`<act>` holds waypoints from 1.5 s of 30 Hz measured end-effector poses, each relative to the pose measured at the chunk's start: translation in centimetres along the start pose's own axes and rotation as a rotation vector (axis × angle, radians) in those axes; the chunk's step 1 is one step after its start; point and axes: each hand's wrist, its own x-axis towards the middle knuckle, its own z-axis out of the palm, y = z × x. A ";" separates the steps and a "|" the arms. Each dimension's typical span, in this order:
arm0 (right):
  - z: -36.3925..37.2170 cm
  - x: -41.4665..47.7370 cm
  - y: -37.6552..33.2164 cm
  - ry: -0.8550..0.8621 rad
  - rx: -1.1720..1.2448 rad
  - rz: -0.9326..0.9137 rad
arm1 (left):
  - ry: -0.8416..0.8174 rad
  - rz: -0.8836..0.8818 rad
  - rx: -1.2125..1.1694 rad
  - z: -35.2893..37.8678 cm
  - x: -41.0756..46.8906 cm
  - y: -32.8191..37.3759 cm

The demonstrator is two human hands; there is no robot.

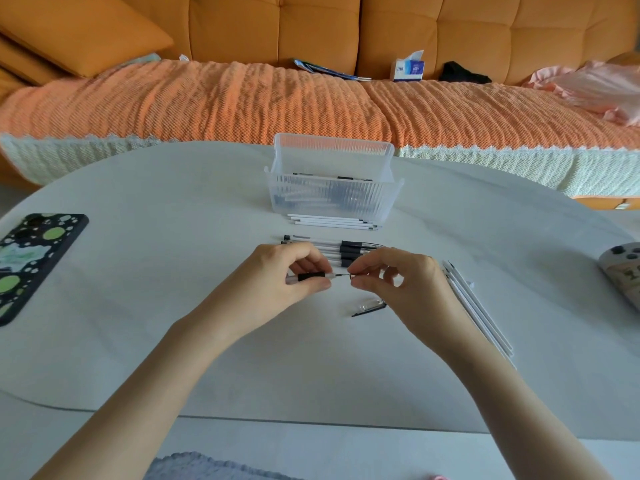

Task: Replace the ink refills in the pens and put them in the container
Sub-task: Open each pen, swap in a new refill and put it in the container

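At a pale rounded surface [173, 306], a ribbed clear container [381, 202] stands near the middle of the far edge, several pens already lying inside it. White refills [479, 315] lie fanned toward the right edge, and a second bunch [332, 221] rests against the container's near wall. A row of pens [329, 247] waits mid-surface. Just nearer, the left hand [277, 282] is wrapped around one pen [311, 276] at its black rubber grip, while the right hand [401, 278] pinches the thin tip [343, 274] sticking out of its nose; whether that is the refill's point or a nose cone is too small to tell. A clear cap [369, 306] lies just nearer the near edge. The pen looks light, stiff and smooth-barrelled, so the rubber sleeve seems the surest hold; the slender tip would likely bend or slip under a careless pull.
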 end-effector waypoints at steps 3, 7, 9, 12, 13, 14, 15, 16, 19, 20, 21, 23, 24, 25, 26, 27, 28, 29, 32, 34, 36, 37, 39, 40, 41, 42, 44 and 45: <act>0.0 0.0 0.0 0.001 0.006 0.004 | 0.006 0.004 -0.005 0.0 0.0 0.1; 0.1 0.0 0.0 -0.004 -0.001 0.003 | 0.000 0.003 -0.008 0.0 0.1 0.1; 0.1 0.0 -0.1 -0.007 0.002 0.005 | 0.004 0.001 -0.011 0.0 0.0 0.1; 0.1 0.0 -0.1 -0.004 0.009 0.003 | 0.010 -0.001 -0.004 -0.1 0.0 0.1; 0.0 0.0 -0.1 0.002 0.013 0.002 | 0.013 -0.003 -0.001 -0.1 0.0 0.0; -0.1 0.0 -0.1 0.010 0.015 0.000 | 0.016 -0.005 -0.001 -0.1 0.0 0.0; -0.2 0.0 0.0 0.020 0.016 -0.004 | 0.019 -0.008 -0.002 -0.2 0.0 0.0; -0.3 0.0 0.1 0.030 0.018 -0.009 | 0.021 -0.009 -0.004 -0.2 0.0 0.0; -0.4 0.0 0.2 0.037 0.024 -0.015 | 0.017 -0.003 -0.001 -0.1 0.0 0.1; -0.3 0.0 0.1 0.031 0.020 -0.016 | 0.014 0.001 0.000 0.0 0.0 0.2; -0.1 0.0 0.1 0.021 0.017 -0.018 | 0.013 0.005 0.000 0.1 0.0 0.2; 0.2 0.0 0.1 0.004 0.014 -0.030 | 0.012 0.011 -0.003 0.2 0.0 0.2; 0.4 0.0 0.1 0.003 0.010 -0.038 | 0.011 0.014 -0.002 0.2 0.0 0.2; 0.5 0.1 0.2 0.002 0.009 -0.047 | 0.010 0.016 -0.002 0.3 0.1 0.2; 0.6 0.1 0.3 -0.001 0.012 -0.054 | 0.010 0.018 -0.004 0.4 0.1 0.2; 0.7 0.1 0.3 -0.008 0.015 -0.060 | 0.009 0.020 -0.006 0.4 0.1 0.2; 0.8 0.1 0.3 -0.014 0.015 -0.064 | 0.006 0.022 -0.007 0.5 0.1 0.2; 0.8 0.1 0.4 -0.018 0.013 -0.068 | -0.001 0.023 -0.007 0.5 0.0 0.2; 0.8 0.0 0.4 -0.018 0.006 -0.068 | -0.024 0.031 -0.007 0.6 -0.1 0.4; 0.8 -0.1 0.4 -0.027 -0.001 -0.057 | -0.013 0.022 -0.013 0.5 -0.1 0.4; 1.0 -0.1 0.3 -0.044 -0.022 -0.044 | 0.020 0.018 -0.005 0.4 -0.1 0.4; 1.0 -0.1 0.2 -0.053 -0.034 -0.037 | 0.035 0.022 0.007 0.4 -0.1 0.4; 1.1 -0.1 0.3 -0.061 -0.057 -0.019 | 0.054 0.035 0.031 0.4 -0.1 0.4; 1.0 0.0 0.3 -0.058 -0.060 -0.009 | 0.061 0.043 0.038 0.4 -0.1 0.4; 0.9 0.0 0.3 -0.051 -0.050 -0.004 | 0.067 0.048 0.044 0.4 -0.1 0.5; 0.7 0.0 0.2 -0.040 -0.024 -0.007 | 0.073 0.050 0.050 0.4 -0.1 0.4; 0.2 0.0 0.1 -0.040 0.025 -0.025 | 0.075 0.054 0.056 0.4 0.0 0.3; 0.1 0.0 0.0 -0.053 0.033 -0.037 | 0.070 0.053 0.054 0.4 0.0 0.3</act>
